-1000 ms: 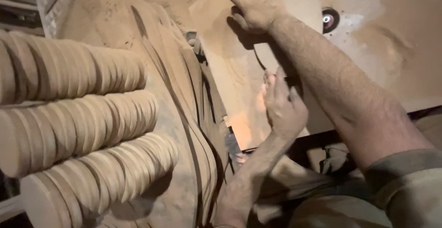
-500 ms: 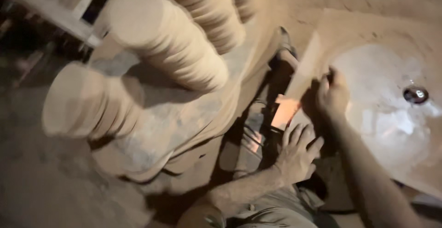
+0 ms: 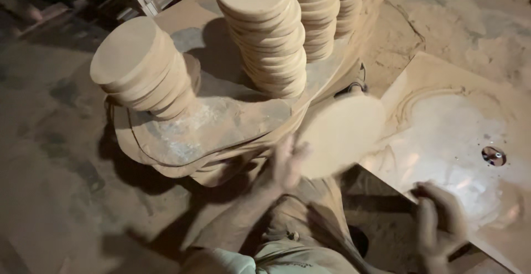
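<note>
A left hand (image 3: 287,166), motion-blurred, closes its grip on the edge of a smooth round wooden disc (image 3: 340,133), tilted at two o'clock from it. Stacks of matching pale discs (image 3: 265,36) stand at twelve o'clock on dusty offcuts. The right hand (image 3: 440,224), fingers loosely open, rests on the sawdust-coated counter (image 3: 459,136) near a small metal bit (image 3: 493,155).

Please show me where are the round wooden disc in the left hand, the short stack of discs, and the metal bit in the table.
round wooden disc (image 3: 342,133): head view, middle of its flat face.
short stack of discs (image 3: 130,53): head view, top disc's face.
metal bit (image 3: 493,155): head view, its centre.
</note>
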